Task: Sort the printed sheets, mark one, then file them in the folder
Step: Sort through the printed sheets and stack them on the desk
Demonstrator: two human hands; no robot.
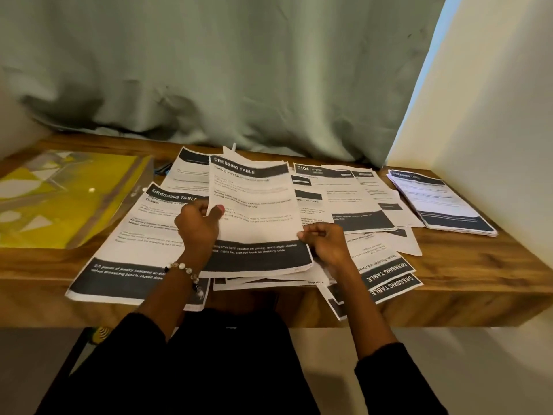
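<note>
A "DRESSING TABLE" sheet point(254, 211) tilts up over the scattered printed sheets point(344, 193) mid-desk, its left edge pinched by the left hand point(199, 224), thumb on top. The right hand point(324, 242) curls round its lower right edge, wrist low. The yellow folder point(64, 194) lies at the wooden desk's point(478, 265) left end.

We see printed sheets point(344, 199) with dark header and footer bands spread overlapping across the worktop; a "DRESSING TABLE" sheet point(254, 211) is lifted at its far end. A neat stack of sheets point(440, 202) lies at far right. A translucent yellow folder point(59, 199) lies flat at left, closed.
</note>
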